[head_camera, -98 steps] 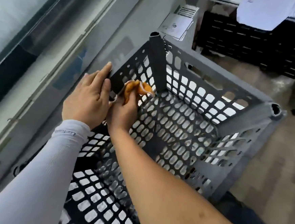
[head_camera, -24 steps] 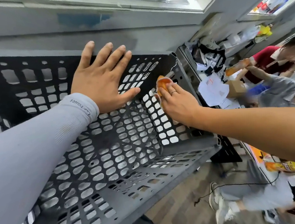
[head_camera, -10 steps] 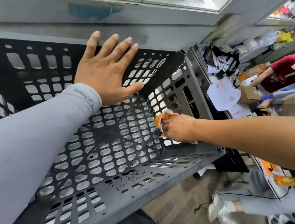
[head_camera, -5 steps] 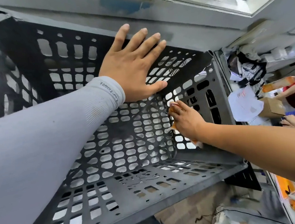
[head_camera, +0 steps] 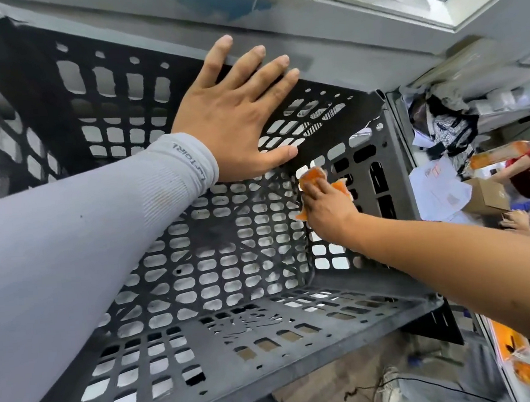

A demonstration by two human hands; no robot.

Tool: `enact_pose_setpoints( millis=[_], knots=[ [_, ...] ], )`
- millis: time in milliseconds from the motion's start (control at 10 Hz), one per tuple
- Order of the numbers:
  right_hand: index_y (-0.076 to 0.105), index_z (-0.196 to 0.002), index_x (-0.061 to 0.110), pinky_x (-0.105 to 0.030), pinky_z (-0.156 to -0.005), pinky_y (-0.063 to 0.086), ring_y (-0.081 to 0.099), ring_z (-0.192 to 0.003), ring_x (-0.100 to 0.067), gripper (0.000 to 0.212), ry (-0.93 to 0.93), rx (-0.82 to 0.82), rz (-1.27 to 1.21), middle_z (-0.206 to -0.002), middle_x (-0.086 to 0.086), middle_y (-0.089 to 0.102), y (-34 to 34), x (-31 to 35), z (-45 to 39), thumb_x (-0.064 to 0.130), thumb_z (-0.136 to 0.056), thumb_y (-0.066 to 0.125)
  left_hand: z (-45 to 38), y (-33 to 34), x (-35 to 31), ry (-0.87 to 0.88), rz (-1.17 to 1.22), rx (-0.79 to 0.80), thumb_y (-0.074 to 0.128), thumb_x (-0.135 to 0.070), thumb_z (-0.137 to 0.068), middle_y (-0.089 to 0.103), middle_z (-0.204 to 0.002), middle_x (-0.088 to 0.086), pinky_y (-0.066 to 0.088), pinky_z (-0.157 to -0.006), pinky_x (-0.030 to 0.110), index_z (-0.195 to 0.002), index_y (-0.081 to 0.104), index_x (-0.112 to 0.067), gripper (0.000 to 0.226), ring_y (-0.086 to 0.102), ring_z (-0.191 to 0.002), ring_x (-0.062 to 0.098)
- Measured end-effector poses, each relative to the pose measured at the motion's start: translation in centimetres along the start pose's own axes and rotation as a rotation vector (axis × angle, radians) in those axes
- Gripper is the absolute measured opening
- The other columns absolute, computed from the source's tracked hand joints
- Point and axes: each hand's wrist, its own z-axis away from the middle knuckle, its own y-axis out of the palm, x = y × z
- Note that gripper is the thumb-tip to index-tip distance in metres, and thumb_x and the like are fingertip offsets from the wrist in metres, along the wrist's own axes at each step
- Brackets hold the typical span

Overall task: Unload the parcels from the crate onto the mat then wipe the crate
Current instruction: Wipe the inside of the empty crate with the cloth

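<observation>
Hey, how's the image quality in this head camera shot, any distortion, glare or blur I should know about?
Head view: the wide-angle lens bows the grey crate's edges and stretches the grey sleeve large. There is bright glare by the window frame at top right, and light glows through the crate's holes. The left hand and the right hand, which presses the orange cloth, are sharp. The papers near the right edge look softer.

crate: dark grey, perforated, tipped on its side | cloth: orange, crumpled against crate's inner wall
</observation>
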Motion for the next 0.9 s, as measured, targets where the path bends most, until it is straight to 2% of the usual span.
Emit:
enact_pose_setpoints(
  millis=[100, 200, 300, 400, 500, 600, 700, 800, 900],
  knots=[
    [0.055, -0.144, 0.007, -0.047, -0.122, 0.022, 0.038, -0.144, -0.035, 0.045, 0.015, 0.018, 0.027, -0.149, -0.015, 0.051, -0.5, 1.3, 1.3, 0.030, -0.108, 0.040, -0.1, -0.1, 0.1, 0.002, 0.002, 0.009, 0.011, -0.088, -0.089, 0.013, -0.173, -0.001, -0.005, -0.127, 0.055, -0.166, 0.008, -0.024, 0.101, 0.009, -0.159, 0.024],
    [0.063, -0.133, 0.006, -0.054, -0.120, 0.022, 0.045, -0.139, -0.039, 0.041, -0.056, 0.026, -0.120, -0.140, -0.019, 0.058, 1.6, 2.1, 0.9, 0.030, -0.105, 0.045, -0.1, -0.2, 0.2, 0.000, 0.016, 0.019, 0.009, -0.088, -0.088, 0.012, -0.173, -0.002, -0.006, -0.127, 0.055, -0.166, 0.007, -0.025, 0.101, 0.009, -0.159, 0.023],
    [0.080, -0.091, 0.013, -0.039, -0.100, 0.049, 0.071, -0.099, -0.026, 0.048, -0.241, -0.351, -0.916, -0.098, -0.009, 0.075, 5.5, 2.2, 1.0, 0.059, -0.086, 0.065, -0.1, -0.3, 0.0, -0.006, 0.021, 0.020, 0.007, -0.088, -0.088, 0.012, -0.173, -0.002, -0.006, -0.127, 0.055, -0.166, 0.006, -0.025, 0.100, 0.008, -0.159, 0.023],
    [0.074, -0.121, 0.016, -0.042, -0.111, 0.040, 0.060, -0.124, -0.028, 0.046, -0.431, -0.312, -0.246, -0.129, -0.010, 0.067, 3.3, 0.9, 2.9, 0.052, -0.097, 0.058, -0.2, -0.4, -0.1, -0.016, 0.023, 0.021, 0.006, -0.088, -0.088, 0.012, -0.173, -0.002, -0.006, -0.126, 0.055, -0.166, 0.006, -0.025, 0.100, 0.008, -0.159, 0.023],
    [0.028, -0.162, 0.019, -0.061, -0.125, 0.000, 0.008, -0.158, -0.038, 0.062, -0.180, 0.003, 0.154, -0.171, -0.010, 0.017, 0.7, -0.3, 3.8, 0.043, -0.106, 0.034, -0.2, -0.4, 0.0, -0.023, 0.027, 0.021, 0.005, -0.088, -0.088, 0.012, -0.173, -0.002, -0.006, -0.126, 0.055, -0.166, 0.006, -0.025, 0.100, 0.008, -0.160, 0.023],
    [0.024, -0.164, 0.023, -0.060, -0.125, -0.005, -0.002, -0.159, -0.037, 0.067, -0.084, 0.013, 0.104, -0.173, -0.009, 0.009, -0.2, -1.6, 2.6, 0.047, -0.103, 0.037, -0.2, -0.5, -0.1, -0.018, 0.029, 0.021, 0.007, -0.087, -0.089, 0.013, -0.173, -0.002, -0.007, -0.126, 0.055, -0.166, 0.007, -0.024, 0.100, 0.007, -0.160, 0.023],
    [0.020, -0.164, 0.024, -0.058, -0.125, -0.007, -0.006, -0.159, -0.034, 0.069, -0.065, 0.005, 0.134, -0.173, -0.006, 0.005, 0.2, -2.0, 1.0, 0.054, -0.103, 0.026, -0.2, -0.5, -0.1, -0.020, 0.038, 0.023, 0.009, -0.086, -0.089, 0.013, -0.173, -0.001, -0.006, -0.127, 0.055, -0.166, 0.008, -0.024, 0.099, 0.008, -0.159, 0.023],
    [0.026, -0.163, 0.025, -0.056, -0.127, -0.003, -0.003, -0.159, -0.034, 0.062, -0.092, -0.012, 0.141, -0.173, -0.004, 0.009, -0.1, -2.5, -0.3, 0.051, -0.107, 0.022, -0.1, -0.4, -0.1, -0.019, 0.031, 0.019, 0.009, -0.086, -0.089, 0.014, -0.173, -0.001, -0.006, -0.127, 0.055, -0.166, 0.009, -0.024, 0.099, 0.008, -0.159, 0.023],
    [0.035, -0.160, 0.021, -0.056, -0.127, 0.004, 0.003, -0.158, -0.038, 0.055, -0.088, 0.008, 0.116, -0.171, -0.008, 0.017, -1.0, -2.3, -0.6, 0.038, -0.109, 0.027, -0.2, -0.4, 0.0, -0.020, 0.030, 0.017, 0.009, -0.086, -0.089, 0.014, -0.173, -0.001, -0.006, -0.127, 0.055, -0.166, 0.009, -0.024, 0.099, 0.008, -0.159, 0.023]
  ],
)
